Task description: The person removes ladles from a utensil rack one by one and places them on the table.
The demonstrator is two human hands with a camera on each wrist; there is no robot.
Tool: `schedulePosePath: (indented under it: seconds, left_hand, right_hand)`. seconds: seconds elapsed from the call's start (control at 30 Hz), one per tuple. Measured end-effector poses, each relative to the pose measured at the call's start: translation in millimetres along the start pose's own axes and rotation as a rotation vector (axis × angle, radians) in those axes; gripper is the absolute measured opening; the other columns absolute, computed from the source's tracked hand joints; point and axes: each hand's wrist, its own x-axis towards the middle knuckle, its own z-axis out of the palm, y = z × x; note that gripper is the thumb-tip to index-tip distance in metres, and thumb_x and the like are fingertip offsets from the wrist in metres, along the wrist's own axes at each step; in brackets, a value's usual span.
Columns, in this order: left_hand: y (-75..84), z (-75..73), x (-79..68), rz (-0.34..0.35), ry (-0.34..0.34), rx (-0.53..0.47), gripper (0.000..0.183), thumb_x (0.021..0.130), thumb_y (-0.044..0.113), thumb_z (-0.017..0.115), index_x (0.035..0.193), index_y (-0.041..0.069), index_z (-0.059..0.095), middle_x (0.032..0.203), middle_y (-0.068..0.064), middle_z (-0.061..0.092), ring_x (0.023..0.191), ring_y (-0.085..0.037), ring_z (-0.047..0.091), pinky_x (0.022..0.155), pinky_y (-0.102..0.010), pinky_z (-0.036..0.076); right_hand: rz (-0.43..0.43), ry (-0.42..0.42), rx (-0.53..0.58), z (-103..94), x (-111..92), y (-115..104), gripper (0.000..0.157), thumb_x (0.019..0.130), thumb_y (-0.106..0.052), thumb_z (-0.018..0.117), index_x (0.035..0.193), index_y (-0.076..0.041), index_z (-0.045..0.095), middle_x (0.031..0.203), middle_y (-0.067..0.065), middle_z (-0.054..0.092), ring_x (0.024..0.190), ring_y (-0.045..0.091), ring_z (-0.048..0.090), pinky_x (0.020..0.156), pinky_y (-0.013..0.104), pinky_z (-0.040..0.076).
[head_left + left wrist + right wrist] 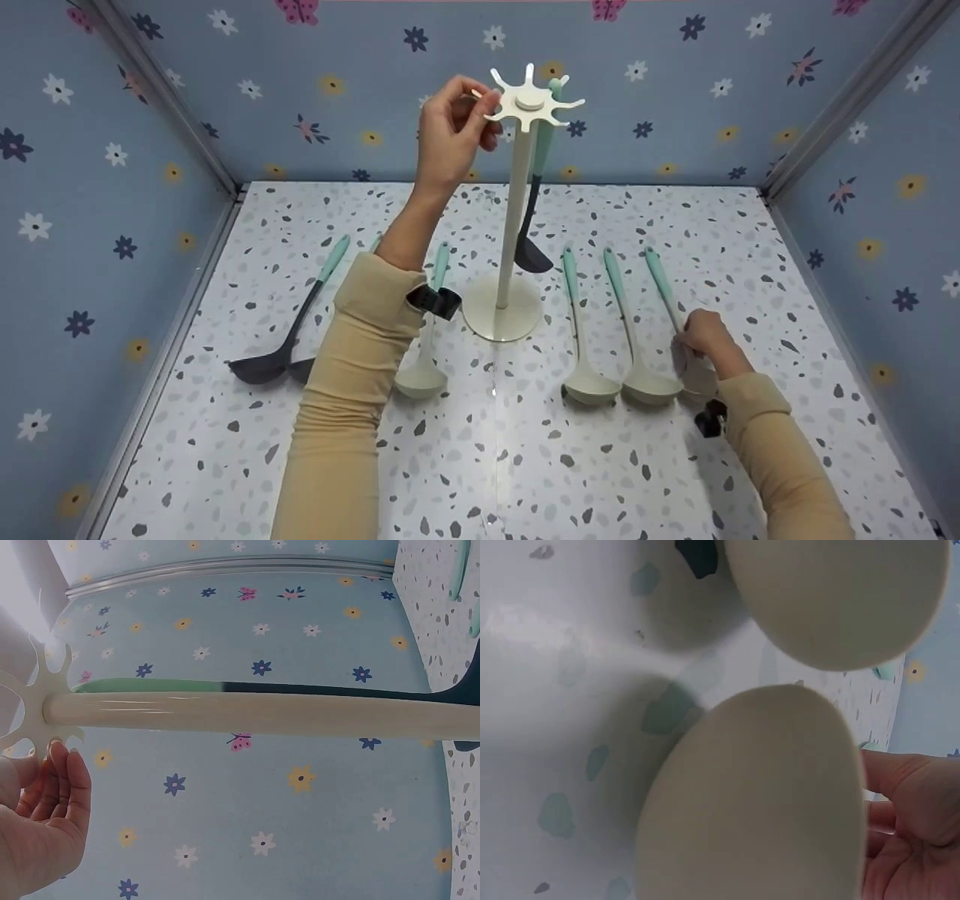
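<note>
My left hand (450, 135) pinches one hooked arm on the star-shaped top of a cream utensil stand (514, 217), also seen in the left wrist view. From the far side of that top hangs a dark ladle (533, 257) with a mint handle; in the left wrist view its dark shaft (330, 690) runs along the pole. At the right, my right hand (709, 337) holds the cream ladle (660, 277) farthest right by its shaft. That ladle's bowl (757, 802) fills the lower middle of the right wrist view and hides part of the fingers.
Two more cream ladles (591, 386) (651, 384) lie just left of the right hand. Left of the stand's round base (495, 322) lie a cream ladle (421, 381) and dark ladles (262, 367), one partly behind the left sleeve. Flower-patterned walls (405, 75) enclose the speckled table (525, 465).
</note>
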Motion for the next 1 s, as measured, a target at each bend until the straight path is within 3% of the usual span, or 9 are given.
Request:
schedulePosePath:
  seconds: [0.2, 0.4, 0.53, 0.77, 1.0]
  left_hand:
    - [0.2, -0.4, 0.5, -0.008, -0.002, 0.012, 0.006, 0.087, 0.005, 0.054, 0.083, 0.002, 0.056, 0.064, -0.013, 0.057, 0.051, -0.019, 0.051, 0.050, -0.024, 0.046]
    - [-1.1, -0.1, 1.2, -0.010, -0.002, 0.001, 0.006, 0.087, 0.005, 0.054, 0.083, 0.001, 0.056, 0.065, -0.013, 0.057, 0.051, -0.018, 0.051, 0.050, -0.024, 0.047]
    - [1.8, 0.7, 0.5, -0.010, -0.005, -0.011, 0.006, 0.087, 0.004, 0.053, 0.083, 0.000, 0.055, 0.065, -0.014, 0.057, 0.050, -0.018, 0.051, 0.051, -0.024, 0.047]
    - [21.7, 2.5, -6.3, -0.016, -0.008, -0.012, 0.007, 0.087, 0.000, 0.052, 0.081, -0.002, 0.055, 0.064, -0.014, 0.056, 0.050, -0.019, 0.050, 0.051, -0.023, 0.047]
    - [21.9, 1.7, -7.2, -0.016, -0.012, -0.014, 0.007, 0.087, 0.000, 0.052, 0.081, -0.002, 0.055, 0.064, -0.014, 0.056, 0.050, -0.019, 0.050, 0.051, -0.023, 0.047]
  right_hand:
    - [0.007, -0.013, -0.038, -5.5, -3.9, -8.7, 0.027, 0.083, -0.011, 0.058, 0.092, 0.014, 0.055, 0.072, 0.016, 0.056, 0.059, 0.019, 0.053, 0.050, 0.027, 0.044]
    - [-0.114, 0.063, -0.018, -13.0, -10.9, -22.2, 0.038, 0.084, -0.016, 0.057, 0.104, 0.016, 0.052, 0.095, 0.028, 0.054, 0.072, 0.029, 0.057, 0.060, 0.035, 0.048]
    - [-0.207, 0.113, 0.054, -15.9, -15.3, -34.1, 0.038, 0.085, -0.020, 0.058, 0.105, 0.013, 0.053, 0.098, 0.029, 0.054, 0.079, 0.034, 0.057, 0.063, 0.038, 0.048]
    - [-0.365, 0.158, 0.226, -14.8, -17.6, -58.2, 0.035, 0.087, -0.022, 0.058, 0.107, 0.007, 0.055, 0.098, 0.023, 0.058, 0.085, 0.034, 0.058, 0.068, 0.038, 0.049]
    - [-0.518, 0.280, 0.339, -13.1, -19.0, -85.3, 0.031, 0.085, -0.022, 0.061, 0.103, 0.004, 0.059, 0.097, 0.018, 0.060, 0.088, 0.029, 0.057, 0.075, 0.042, 0.046]
